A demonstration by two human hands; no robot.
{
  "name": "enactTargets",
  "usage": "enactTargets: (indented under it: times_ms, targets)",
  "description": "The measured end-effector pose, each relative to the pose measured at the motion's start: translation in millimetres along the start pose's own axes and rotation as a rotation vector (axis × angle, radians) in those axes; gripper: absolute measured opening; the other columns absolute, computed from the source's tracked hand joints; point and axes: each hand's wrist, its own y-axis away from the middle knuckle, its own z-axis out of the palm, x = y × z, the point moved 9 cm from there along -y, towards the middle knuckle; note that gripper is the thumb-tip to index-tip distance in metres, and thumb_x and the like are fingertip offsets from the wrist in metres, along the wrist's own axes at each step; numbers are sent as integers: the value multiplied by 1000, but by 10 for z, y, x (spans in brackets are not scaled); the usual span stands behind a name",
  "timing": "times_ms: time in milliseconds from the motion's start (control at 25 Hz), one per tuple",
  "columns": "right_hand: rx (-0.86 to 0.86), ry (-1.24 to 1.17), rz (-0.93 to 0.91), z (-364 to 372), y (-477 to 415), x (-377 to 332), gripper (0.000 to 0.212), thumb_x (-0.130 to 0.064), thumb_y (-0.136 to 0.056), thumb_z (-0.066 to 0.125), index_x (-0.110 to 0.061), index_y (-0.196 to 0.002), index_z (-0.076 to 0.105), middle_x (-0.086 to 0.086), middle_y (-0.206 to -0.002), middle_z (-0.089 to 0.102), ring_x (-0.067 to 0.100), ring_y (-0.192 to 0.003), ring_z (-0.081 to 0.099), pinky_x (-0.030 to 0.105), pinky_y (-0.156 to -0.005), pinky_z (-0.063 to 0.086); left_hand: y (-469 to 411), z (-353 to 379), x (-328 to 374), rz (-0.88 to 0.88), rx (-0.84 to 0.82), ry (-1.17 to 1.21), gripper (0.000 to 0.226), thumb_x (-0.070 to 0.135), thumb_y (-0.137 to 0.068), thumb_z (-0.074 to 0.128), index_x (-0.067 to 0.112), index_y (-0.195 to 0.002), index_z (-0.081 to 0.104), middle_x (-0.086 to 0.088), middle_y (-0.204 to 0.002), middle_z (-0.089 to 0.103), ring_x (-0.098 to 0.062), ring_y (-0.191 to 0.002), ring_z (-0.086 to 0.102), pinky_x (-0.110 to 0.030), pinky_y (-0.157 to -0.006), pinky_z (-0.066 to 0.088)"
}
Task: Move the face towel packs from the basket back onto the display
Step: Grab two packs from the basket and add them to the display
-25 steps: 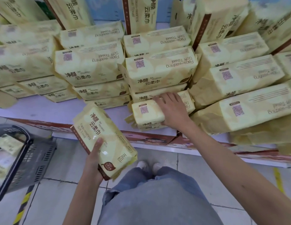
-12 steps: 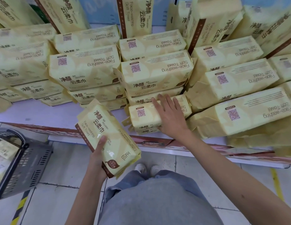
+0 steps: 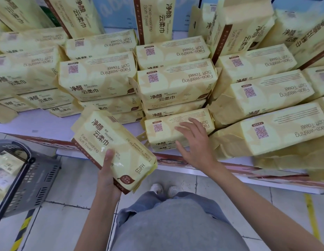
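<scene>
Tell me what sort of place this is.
Most likely a shop or supermarket aisle: many identical face towel packs are stacked on a low display shelf, and a grey shopping basket holding more packs stands on the tiled floor.

Grey top (image 3: 177, 227); blue jeans (image 3: 150, 200); pale shoes (image 3: 164, 190)

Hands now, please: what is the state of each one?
Left hand: closed, holding a yellow plastic face towel pack.
Right hand: open, empty, fingers spread over the front pack on the display.
</scene>
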Motion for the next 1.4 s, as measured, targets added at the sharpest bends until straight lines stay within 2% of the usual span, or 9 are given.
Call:
enactTargets:
  times_ms: [120, 280, 480, 680, 840, 1000, 1160, 1280, 1400]
  targets:
    - [-7, -286, 148, -145, 21, -107, 42, -38, -82, 59, -9, -112, 63, 4, -105, 62, 15, -104, 49, 33, -90, 42, 83, 186, 134, 102, -37, 11, 85, 53, -47, 82, 23, -122, 56, -4, -121, 66, -21, -100, 67, -45, -81, 56]
    - [-452, -950, 576, 118, 61, -413, 86, -42, -68, 78, -26, -139, 33, -8, -124, 52, 6, -106, 54, 17, -87, 46, 187, 577, 233, 205, -126, 37, 115, 59, -42, 85, 21, -141, 40, -7, -135, 56, -29, -120, 56, -56, -93, 48]
    - [-267, -1389, 777, 80, -59, -278, 102, -44, -22, 92, -20, -115, 56, 2, -102, 73, 19, -98, 69, 33, -75, 58, 353, 1118, 217, 204, -410, -66, 104, 68, -49, 76, 22, -137, 44, -5, -131, 58, -26, -119, 56, -47, -97, 48]
    - [-137, -1390, 739, -364, -221, 166, 122, -23, -24, 94, -10, -133, 42, 10, -113, 67, 24, -102, 67, 34, -72, 57, 176, 1052, 733, 322, -486, -232, 91, 63, -46, 81, 17, -120, 56, 2, -106, 70, -18, -99, 64, -34, -75, 56]
    - [-94, -1324, 607, -583, -314, 154, 95, -25, -34, 93, -20, -120, 52, -4, -103, 73, 14, -100, 68, 26, -76, 55, 86, 921, 906, 390, -493, -470, 89, 50, -35, 90, -4, -97, 57, -3, -96, 72, -22, -95, 67, -39, -79, 57]
    - [76, -1191, 685, -622, -309, 244, 71, -19, -68, 80, -18, -132, 48, -6, -111, 67, 7, -100, 66, 19, -76, 53, 102, 908, 739, 450, -449, -632, 93, 33, -35, 91, -2, -113, 54, 1, -88, 74, -13, -86, 70, -22, -71, 54]
    - [264, -1048, 840, -627, -232, 480, 56, -28, -79, 71, -22, -129, 48, -1, -116, 64, 14, -109, 61, 25, -86, 52, 40, 986, 402, 471, -450, -671, 89, 21, -48, 87, -1, -126, 52, -11, -107, 69, -15, -97, 68, -18, -74, 53]
    - [309, -907, 866, -648, -209, 520, 73, -28, -76, 74, -21, -138, 36, -6, -125, 52, 9, -116, 51, 15, -90, 44, -31, 1054, 287, 494, -406, -688, 68, 6, -62, 82, 2, -124, 55, -12, -114, 67, -16, -102, 66, -18, -76, 51]
    - [269, -807, 841, -571, -147, 499, 107, -32, -63, 84, -25, -146, 18, -7, -142, 36, 9, -131, 35, 28, -107, 35, -106, 1127, 259, 506, -370, -679, 58, -2, -71, 74, -2, -125, 54, -7, -113, 67, -9, -103, 64, -18, -81, 52]
